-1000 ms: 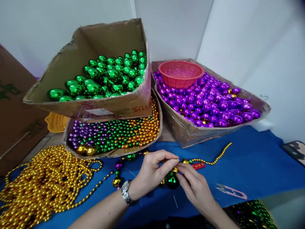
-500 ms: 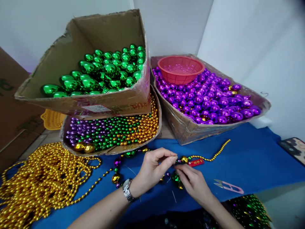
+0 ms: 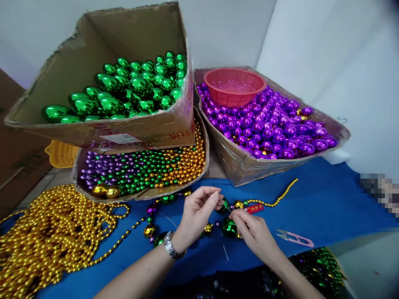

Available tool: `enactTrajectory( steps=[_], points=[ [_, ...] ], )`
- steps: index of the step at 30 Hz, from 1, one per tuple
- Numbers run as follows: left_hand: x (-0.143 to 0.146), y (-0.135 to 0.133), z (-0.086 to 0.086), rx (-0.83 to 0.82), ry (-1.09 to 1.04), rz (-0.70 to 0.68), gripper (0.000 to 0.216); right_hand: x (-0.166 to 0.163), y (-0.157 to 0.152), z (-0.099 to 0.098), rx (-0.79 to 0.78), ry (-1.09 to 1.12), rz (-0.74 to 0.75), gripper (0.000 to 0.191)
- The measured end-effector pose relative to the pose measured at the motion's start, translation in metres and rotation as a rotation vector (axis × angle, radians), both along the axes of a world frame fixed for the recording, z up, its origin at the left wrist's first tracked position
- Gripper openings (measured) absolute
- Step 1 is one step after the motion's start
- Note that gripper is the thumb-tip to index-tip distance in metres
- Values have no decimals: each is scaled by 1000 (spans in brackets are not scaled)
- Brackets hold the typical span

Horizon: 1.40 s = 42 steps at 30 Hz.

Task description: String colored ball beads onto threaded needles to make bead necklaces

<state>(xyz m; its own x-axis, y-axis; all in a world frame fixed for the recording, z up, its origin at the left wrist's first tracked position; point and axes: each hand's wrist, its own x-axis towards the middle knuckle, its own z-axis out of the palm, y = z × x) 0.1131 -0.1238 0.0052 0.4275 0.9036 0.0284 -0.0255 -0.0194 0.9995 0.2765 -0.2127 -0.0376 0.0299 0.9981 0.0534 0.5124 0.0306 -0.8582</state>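
Between my two hands runs a thin clear thread. My left hand, with a watch on the wrist, pinches one end of it between thumb and forefinger. The fingers of my right hand are closed on the thread a little lower and to the right. Just behind and under the hands lies a beaded necklace of green, gold and purple balls, with a large green bead by my right fingertips. A red tag and a thin gold bead strand extend to the right.
Pink-handled thread snips lie on the blue cloth. Behind are boxes of green balls, purple balls with a red basket, and small mixed beads. Gold bead strands heap at left.
My hands have drawn slightly apart, and the thread now shows between their fingertips. My left hand has shifted left. The view has also moved a little.
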Motion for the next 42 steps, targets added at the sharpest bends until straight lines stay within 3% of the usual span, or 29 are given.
enactTrajectory(
  steps=[2, 4, 7, 10, 13, 17, 21, 31, 36, 39, 42],
  points=[
    [0, -5, -11, 107, 64, -139, 29, 1, -1, 4, 6, 13, -40, 23],
    [3, -10, -21, 308, 149, -371, 41, -2, -2, 11, 34, 42, -73, 23],
    [13, -16, -34, 543, 265, -596, 31, -7, -3, 24, 79, 98, -46, 22],
    [23, -19, -45, 651, 380, -620, 17, -4, -8, 35, 27, 196, -47, 23],
    [26, -24, -56, 742, 538, -641, 18, 14, -14, 40, -26, 335, -195, 24],
    [14, -28, -66, 795, 801, -637, 22, 51, -14, 44, 186, 509, -488, 21],
    [-4, -21, -69, 800, 983, -576, 20, 79, -8, 48, 374, 605, -629, 16],
    [-10, -2, -53, 825, 1128, -651, 14, 76, 3, 45, 351, 640, -618, 20],
    [-5, 5, -40, 770, 1050, -710, 31, 64, 6, 49, 309, 638, -580, 22],
    [2, 12, -22, 732, 912, -728, 37, 60, 6, 51, 298, 629, -548, 23],
    [17, 24, 10, 730, 732, -639, 30, 57, 5, 48, 284, 582, -514, 27]
  ],
)
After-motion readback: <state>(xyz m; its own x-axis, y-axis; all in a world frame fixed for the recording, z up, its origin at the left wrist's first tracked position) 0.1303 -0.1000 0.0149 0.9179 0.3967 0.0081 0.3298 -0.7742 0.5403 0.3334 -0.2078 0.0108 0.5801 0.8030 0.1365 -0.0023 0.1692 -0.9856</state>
